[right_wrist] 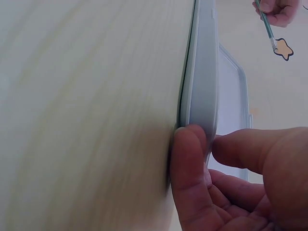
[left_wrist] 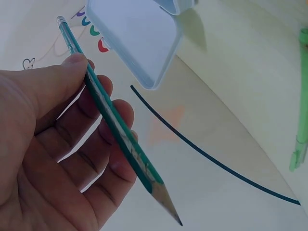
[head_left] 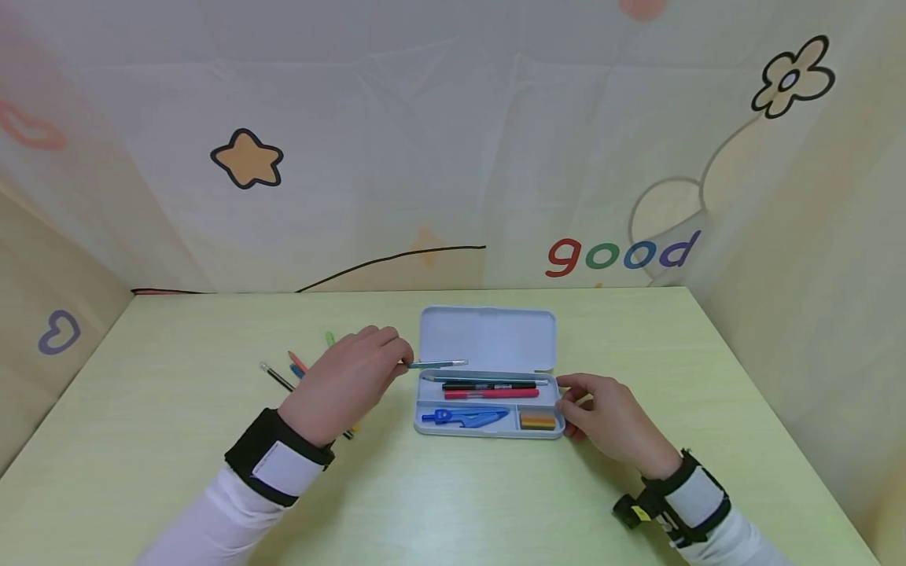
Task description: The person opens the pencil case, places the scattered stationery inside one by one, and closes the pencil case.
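Between thumb and fingers my left hand (head_left: pixel 354 377) pinches a green pencil (left_wrist: pixel 115 120), its sharpened tip and pale rear end both visible in the left wrist view. In the head view the pencil's rear end lies over the hinge side of an open pencil case (head_left: pixel 488 338). My right hand (head_left: pixel 609 413) grips the right edge of that case, thumb on the rim and fingers at its side. Inside the case are a light-blue pencil (head_left: pixel 495 380), a black pen (head_left: pixel 460 386), a red pen (head_left: pixel 491 394), a blue compass (head_left: pixel 467 417) and an orange-brown block (head_left: pixel 537 421) in its own compartment.
Left of the case, partly hidden behind my left hand, lie a black pencil (head_left: pixel 276 376), a reddish pencil (head_left: pixel 296 361), a blue one and a green pen (left_wrist: pixel 303 96). A printed cloth (head_left: pixel 396 157) hangs behind the table's far edge.
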Demonstrator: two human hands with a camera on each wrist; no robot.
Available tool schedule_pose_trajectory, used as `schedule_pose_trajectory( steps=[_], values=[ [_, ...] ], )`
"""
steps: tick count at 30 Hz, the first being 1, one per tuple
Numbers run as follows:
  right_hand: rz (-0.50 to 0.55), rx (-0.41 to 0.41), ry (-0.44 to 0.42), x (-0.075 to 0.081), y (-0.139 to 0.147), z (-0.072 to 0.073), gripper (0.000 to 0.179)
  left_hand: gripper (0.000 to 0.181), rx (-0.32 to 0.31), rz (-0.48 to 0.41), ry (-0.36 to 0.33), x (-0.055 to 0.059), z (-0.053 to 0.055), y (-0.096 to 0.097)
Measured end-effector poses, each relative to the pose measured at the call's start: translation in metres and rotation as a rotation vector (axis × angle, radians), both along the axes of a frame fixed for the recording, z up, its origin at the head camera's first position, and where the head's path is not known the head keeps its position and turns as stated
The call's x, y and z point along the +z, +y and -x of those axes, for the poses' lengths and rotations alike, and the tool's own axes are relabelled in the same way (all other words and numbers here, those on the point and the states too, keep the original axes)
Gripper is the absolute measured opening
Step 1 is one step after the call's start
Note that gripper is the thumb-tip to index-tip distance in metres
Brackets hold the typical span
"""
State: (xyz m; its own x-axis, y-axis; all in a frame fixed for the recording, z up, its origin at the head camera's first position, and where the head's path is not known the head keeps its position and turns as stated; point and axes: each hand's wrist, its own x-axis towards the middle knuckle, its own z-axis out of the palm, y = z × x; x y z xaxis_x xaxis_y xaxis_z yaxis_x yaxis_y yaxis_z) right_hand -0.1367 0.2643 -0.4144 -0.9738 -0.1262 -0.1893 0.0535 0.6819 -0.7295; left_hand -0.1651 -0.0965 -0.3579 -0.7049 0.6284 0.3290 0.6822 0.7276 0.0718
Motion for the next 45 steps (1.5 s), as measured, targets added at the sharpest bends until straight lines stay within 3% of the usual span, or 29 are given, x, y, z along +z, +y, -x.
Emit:
schedule_pose_trajectory(
  steps=[13, 38, 45],
  values=[
    [0.002, 0.004, 0.003, 0.001, -0.001, 0.0, 0.043, 0.02, -0.025, -0.004, -0.048, 0.006, 0.003, 0.026],
    [0.008, 0.006, -0.006, 0.0, 0.0, 0.0, 0.043, 0.012, -0.034, 0.03, -0.125, -0.003, 0.011, 0.065],
    [0.014, 0.011, -0.003, 0.001, 0.0, 0.0, 0.043, 0.012, -0.043, 0.047, -0.126, -0.01, 0.015, 0.076]
  ],
)
